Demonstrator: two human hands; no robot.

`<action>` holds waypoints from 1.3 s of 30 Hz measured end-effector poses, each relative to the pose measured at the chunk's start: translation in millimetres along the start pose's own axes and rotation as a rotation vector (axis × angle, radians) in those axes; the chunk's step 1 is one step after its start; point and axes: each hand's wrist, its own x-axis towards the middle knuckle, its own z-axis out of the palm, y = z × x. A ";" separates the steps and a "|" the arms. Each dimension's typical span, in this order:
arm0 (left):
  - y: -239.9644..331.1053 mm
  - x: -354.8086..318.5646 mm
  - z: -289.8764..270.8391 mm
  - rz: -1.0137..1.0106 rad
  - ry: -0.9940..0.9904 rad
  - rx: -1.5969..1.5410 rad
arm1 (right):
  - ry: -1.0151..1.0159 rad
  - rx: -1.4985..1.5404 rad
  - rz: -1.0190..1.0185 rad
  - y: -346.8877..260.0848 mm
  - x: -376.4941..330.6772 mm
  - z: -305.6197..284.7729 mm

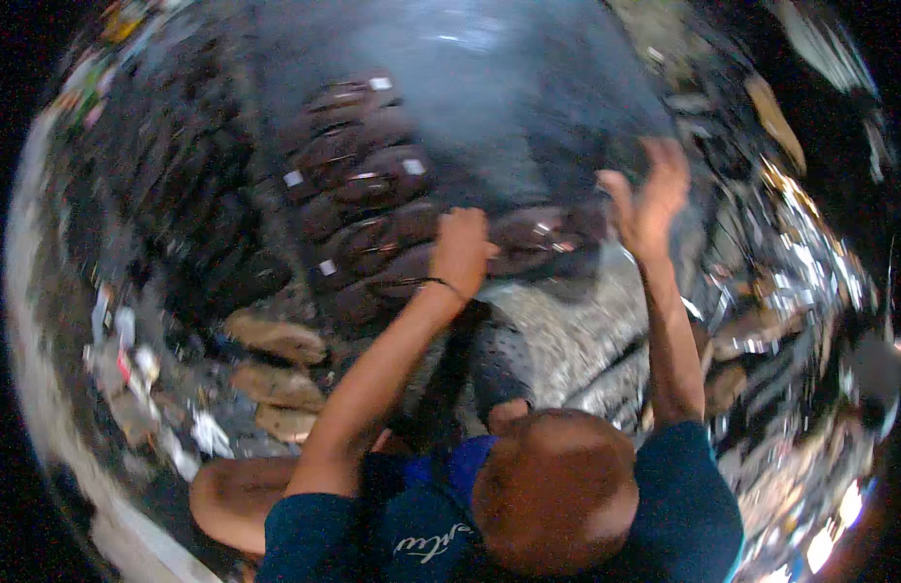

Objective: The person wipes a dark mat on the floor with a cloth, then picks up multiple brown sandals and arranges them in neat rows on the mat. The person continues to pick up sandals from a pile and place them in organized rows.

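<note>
Right between the two hands, near the middle of the frame, lies a dark brown, glossy, long piece (538,236), and its long axis runs roughly from left to right across the picture. The left hand (460,245), with a thin dark band (437,283) at its wrist, is the nearer one: it sits at the left end of the piece, so the piece stretches away to its right. Its fingers look curled in, but blur hides whether they grip an edge or only rest there; I cannot tell. The right hand (653,206) is released and holds nothing, its thumb spread from its raised fingers, just beyond the right end; how high it is above the dark blue-grey surface (470,102) is unclear.

To the left of the left hand, a cluster of similar dark brown pieces (368,188) runs up toward the upper part of the frame, some bearing small white tags (413,167). Below the long piece is a pale, speckled slab (591,335), with a dark shoe (502,358) at its left edge. Tan, flattish pieces (276,384) lie at lower left, close to the left forearm.
</note>
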 end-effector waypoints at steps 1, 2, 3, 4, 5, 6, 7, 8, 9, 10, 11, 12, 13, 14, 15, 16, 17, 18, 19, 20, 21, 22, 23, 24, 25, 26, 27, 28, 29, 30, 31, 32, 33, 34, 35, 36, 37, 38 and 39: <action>-2.7 -4.4 -2.2 -0.026 0.048 -0.067 | 0.130 0.093 0.005 -23.4 15.2 -1.8; 1.5 3.8 0.6 -0.030 0.024 -0.075 | 0.155 -0.029 -0.004 -23.0 4.0 12.2; 21.8 10.4 -6.9 -0.105 0.038 -0.195 | -0.140 -0.271 0.005 3.1 -22.2 36.3; -14.6 0.3 30.8 -0.099 0.001 -0.036 | -0.064 -0.104 0.068 -21.4 -13.5 51.8; 1.0 -2.5 21.7 -0.103 0.108 -0.155 | -0.164 -0.161 0.092 -12.9 -20.5 49.4; 4.2 -19.1 23.6 -0.098 0.126 -0.085 | -0.132 -0.106 0.046 -25.2 -21.5 41.9; -4.5 -24.9 17.4 -0.088 0.152 -0.010 | -0.088 0.018 0.039 -39.0 -24.2 28.4; -14.5 -15.2 -5.0 -0.030 0.227 -0.020 | 0.042 -0.038 -0.048 4.5 -39.0 39.5; -23.7 -22.8 -17.1 0.022 0.275 -0.047 | -0.048 -0.008 0.070 24.4 -60.9 32.8; -35.4 -29.4 -30.6 0.080 0.320 -0.070 | -0.151 -0.033 0.139 39.1 -83.6 34.9; -68.8 -42.5 -37.5 0.047 0.451 -0.033 | -0.268 -0.043 0.209 35.9 -98.2 41.6; -91.5 -52.6 -70.5 -0.010 0.406 0.081 | -0.286 -0.063 0.204 34.7 -91.5 39.6; -114.3 -68.0 -97.1 -0.092 0.494 -0.028 | -0.317 -0.075 0.197 32.4 -87.3 34.5; -142.6 -77.6 -112.9 -0.212 0.583 -0.107 | -0.345 -0.090 0.195 28.6 -85.6 28.9; -182.1 -99.9 -119.8 -0.229 0.662 -0.060 | -0.333 -0.055 0.131 19.5 -98.5 31.1; -203.7 -107.2 -135.8 -0.293 0.710 0.022 | -0.301 -0.040 0.070 19.3 -109.2 31.5; -222.8 -118.1 -152.6 -0.368 0.750 0.113 | -0.278 -0.014 0.008 19.3 -118.9 33.9; -241.1 -120.9 -171.0 -0.374 0.799 0.177 | -0.306 0.046 -0.004 24.0 -123.8 32.1; -263.2 -128.6 -191.5 -0.387 0.845 0.245 | -0.338 0.111 -0.020 19.6 -123.2 29.8; -293.1 -137.6 -215.7 -0.395 0.947 0.349 | -0.344 0.073 -0.033 12.3 -116.3 22.9; -322.8 -151.0 -234.6 -0.410 1.042 0.454 | -0.356 0.036 -0.047 6.4 -107.2 10.9; -350.1 -162.4 -248.2 -0.614 1.092 0.474 | -0.363 -0.012 -0.057 0.6 -98.3 1.2; -376.2 -171.2 -260.2 -0.812 1.144 0.479 | -0.292 -0.004 -0.028 -3.3 -90.1 -3.0; -404.0 -191.1 -264.4 -0.942 1.121 0.515 | -0.237 0.024 -0.002 -8.4 -85.0 -2.9; -431.1 -209.7 -266.1 -1.068 1.094 0.547 | -0.179 0.050 0.027 -13.7 -80.4 -3.7; -452.4 -225.5 -269.7 -1.117 1.047 0.459 | -0.276 0.005 0.045 -15.2 -72.3 -8.3; -463.5 -235.1 -272.7 -1.163 0.994 0.363 | -0.290 0.036 0.021 -23.1 -64.5 -8.8; -475.1 -242.9 -279.8 -1.083 1.084 0.349 | -0.305 0.071 -0.002 -32.5 -56.0 -6.3; -476.1 -242.1 -287.5 -0.999 1.168 0.317 | -0.322 0.087 -0.027 -41.0 -44.0 -11.0; -472.8 -244.4 -294.1 -0.923 1.242 0.289 | -0.319 0.116 -0.049 -56.0 -30.3 -15.2; -466.5 -246.5 -304.2 -0.799 1.301 0.262 | -0.323 0.153 -0.070 -79.9 -13.7 -16.2; -457.8 -249.7 -318.7 -0.674 1.356 0.241 | -0.328 0.196 -0.090 -107.7 2.0 -16.1; -446.7 -254.3 -331.2 -0.549 1.408 0.223 | -0.334 0.227 -0.161 -139.9 19.0 -18.3; -432.6 -254.1 -337.7 -0.456 1.369 0.290 | -0.336 0.253 -0.234 -170.9 38.8 -21.3; -415.1 -251.4 -345.1 -0.359 1.331 0.358 | -0.376 0.306 -0.278 -196.3 58.3 -19.3; -395.7 -248.6 -353.5 -0.262 1.292 0.428 | -0.414 0.362 -0.324 -222.4 78.0 -15.4; -368.7 -246.5 -357.6 -0.152 1.178 0.487 | -0.410 0.408 -0.405 -253.4 93.8 -13.8; -337.2 -244.4 -356.4 -0.061 1.053 0.310 | -0.416 0.456 -0.487 -287.8 104.9 -14.3; -317.9 -246.2 -353.2 0.098 0.896 0.428 | -0.431 0.502 -0.559 -325.8 113.2 -13.0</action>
